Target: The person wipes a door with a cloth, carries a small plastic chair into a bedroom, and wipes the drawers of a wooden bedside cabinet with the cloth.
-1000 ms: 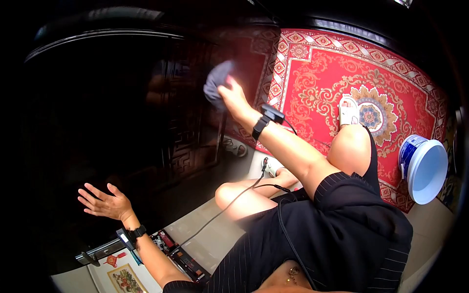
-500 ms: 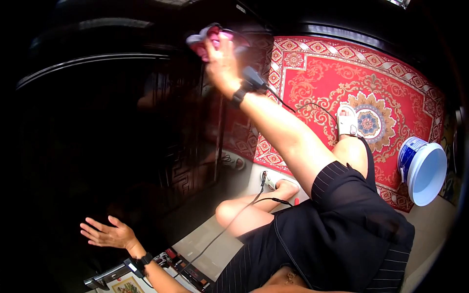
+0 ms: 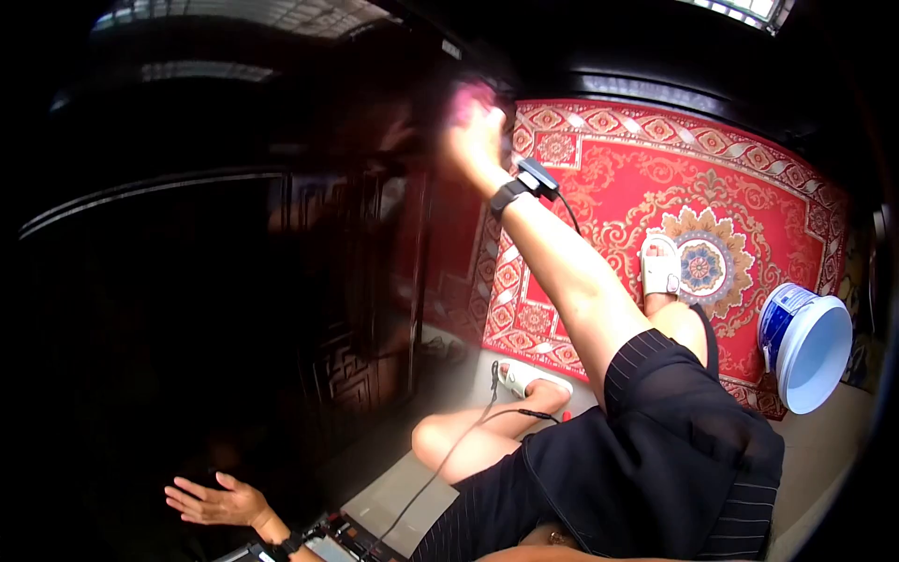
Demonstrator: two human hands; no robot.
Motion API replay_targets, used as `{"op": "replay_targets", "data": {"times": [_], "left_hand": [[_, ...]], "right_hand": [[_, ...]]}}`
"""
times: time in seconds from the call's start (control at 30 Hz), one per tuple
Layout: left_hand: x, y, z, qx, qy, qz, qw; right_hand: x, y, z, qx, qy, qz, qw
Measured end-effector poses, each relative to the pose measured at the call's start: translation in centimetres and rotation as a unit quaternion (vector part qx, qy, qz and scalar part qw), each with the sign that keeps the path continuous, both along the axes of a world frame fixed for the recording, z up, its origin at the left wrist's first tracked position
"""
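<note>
My right hand (image 3: 476,140) is stretched forward, its fingers closed on a pink cloth (image 3: 475,94). Hand and cloth are smeared by motion, at the far edge of a glossy dark wooden cabinet (image 3: 346,361) with carved panels. Whether the cloth touches the wood cannot be made out. A black band with a small box and cable (image 3: 537,175) sits on that wrist. At the lower left, my left hand (image 3: 220,503) is open, fingers spread, against the dark surface; it holds nothing.
A red patterned rug (image 3: 609,159) covers the floor. On its right edge a white-and-blue bucket (image 3: 787,323) lies tilted with its mouth toward me. My white sandals (image 3: 661,267) are on the floor, and a cable (image 3: 440,465) runs past my knee.
My right hand has moved right and slightly down with the cloth, toward the cabinet's edge. My left hand has shifted a little down, still open. The whole view has tilted slightly.
</note>
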State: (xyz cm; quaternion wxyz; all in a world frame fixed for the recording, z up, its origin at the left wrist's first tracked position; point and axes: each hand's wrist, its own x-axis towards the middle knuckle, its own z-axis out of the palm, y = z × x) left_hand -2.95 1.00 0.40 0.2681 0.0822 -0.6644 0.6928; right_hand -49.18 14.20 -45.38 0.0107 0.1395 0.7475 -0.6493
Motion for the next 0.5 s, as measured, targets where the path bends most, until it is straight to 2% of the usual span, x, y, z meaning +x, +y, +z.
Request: {"op": "replay_targets", "data": {"times": [0.07, 0.1, 0.17, 0.2, 0.23, 0.3, 0.33, 0.4, 0.43, 0.47, 0.5], "left_hand": [[0.2, -0.3, 0.2, 0.006, -0.002, -0.005, 1.0], [0.2, -0.3, 0.2, 0.016, -0.002, -0.012, 1.0], [0.2, -0.5, 0.2, 0.012, -0.005, -0.015, 1.0], [0.1, -0.6, 0.1, 0.012, -0.005, -0.017, 1.0], [0.1, -0.5, 0.1, 0.011, -0.006, -0.018, 1.0], [0.0, -0.5, 0.1, 0.008, -0.009, -0.017, 1.0], [0.1, -0.6, 0.3, 0.007, -0.015, -0.017, 1.0], [0.1, -0.6, 0.4, 0.004, -0.018, -0.016, 1.0], [0.0, -0.6, 0.2, 0.003, -0.016, -0.018, 1.0], [-0.1, -0.7, 0.1, 0.004, -0.014, -0.016, 1.0], [0.2, -0.9, 0.2, 0.006, -0.013, -0.014, 1.0]], "right_hand": [[-3.0, -0.9, 3.0, 0.082, 0.269, -0.052, 0.958], [-3.9, -1.0, 4.2, 0.094, 0.327, -0.044, 0.939], [-4.9, -1.3, 6.2, 0.12, 0.315, -0.013, 0.941], [-5.5, -1.6, 5.6, 0.133, 0.301, -0.003, 0.944], [-6.4, -1.6, 4.2, 0.139, 0.32, -0.008, 0.937], [-8.1, -1.7, 1.5, 0.153, 0.238, -0.014, 0.959], [-8.7, -2.6, -1.4, 0.198, 0.223, -0.037, 0.954], [-9.1, -3.6, -7.3, 0.145, 0.127, 0.034, 0.981], [-8.4, -3.0, -7.7, 0.158, 0.054, 0.058, 0.984], [-8.5, -4.0, -11.0, 0.206, 0.024, 0.112, 0.972], [-6.6, -4.1, -11.6, 0.199, -0.01, 0.101, 0.975]]}}
